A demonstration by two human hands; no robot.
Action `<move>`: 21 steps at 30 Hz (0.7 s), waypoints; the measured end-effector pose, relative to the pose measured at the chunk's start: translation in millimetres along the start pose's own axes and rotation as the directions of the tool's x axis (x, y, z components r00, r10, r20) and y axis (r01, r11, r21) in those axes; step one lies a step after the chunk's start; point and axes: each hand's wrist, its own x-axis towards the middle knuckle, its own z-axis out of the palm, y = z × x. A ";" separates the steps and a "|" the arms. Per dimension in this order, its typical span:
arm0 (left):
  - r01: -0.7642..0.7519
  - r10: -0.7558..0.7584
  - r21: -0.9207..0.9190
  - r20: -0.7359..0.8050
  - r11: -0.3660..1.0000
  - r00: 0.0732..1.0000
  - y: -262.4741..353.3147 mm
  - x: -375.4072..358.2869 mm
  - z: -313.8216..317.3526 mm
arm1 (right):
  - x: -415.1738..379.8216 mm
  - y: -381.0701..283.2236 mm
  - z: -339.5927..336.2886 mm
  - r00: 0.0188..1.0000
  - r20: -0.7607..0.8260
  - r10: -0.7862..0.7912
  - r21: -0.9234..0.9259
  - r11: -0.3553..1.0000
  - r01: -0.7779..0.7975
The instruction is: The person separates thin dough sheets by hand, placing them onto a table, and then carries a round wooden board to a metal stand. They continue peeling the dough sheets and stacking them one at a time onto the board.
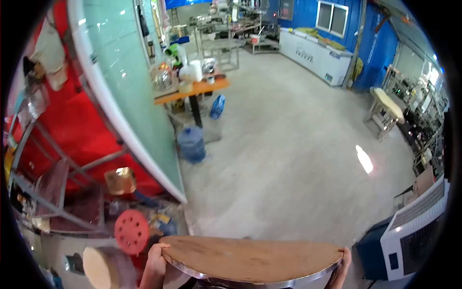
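A brown wooden board (pixel 255 257) with a curved, shiny metal-edged rim spans the bottom of the head view. My left hand (pixel 156 260) grips its left end, the thumb on the top face. At the right end my right hand (pixel 344 265) is closed round the edge. The undersides of both hands' fingers are partly hidden by the board. Just left of my left hand are a red round stool (pixel 132 231) with holes in its seat and a pale round stool top (pixel 100 268).
An orange table (pixel 207 86) with items on it stands ahead left, a blue water bottle (pixel 191 144) beside it. A glass partition (pixel 120 72) runs along the left. At the lower right is a white cooler unit (pixel 414 231). A white freezer (pixel 313 55) stands at the back.
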 end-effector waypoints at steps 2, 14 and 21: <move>-0.139 0.153 -0.080 0.213 0.987 0.965 14.2 33.1 67.5 | 68.3 -8.7 22.9 0.995 0.020 0.099 0.026 0.995 -0.099; 0.111 -0.090 -0.022 0.437 0.994 0.895 90.5 174.4 535.7 | 321.9 -193.9 209.5 0.991 -0.085 -0.108 -0.339 0.938 0.073; 0.153 -0.110 -0.100 0.345 0.983 0.932 175.3 297.0 724.0 | 532.9 -265.7 426.5 0.996 0.002 -0.092 -0.310 0.947 0.088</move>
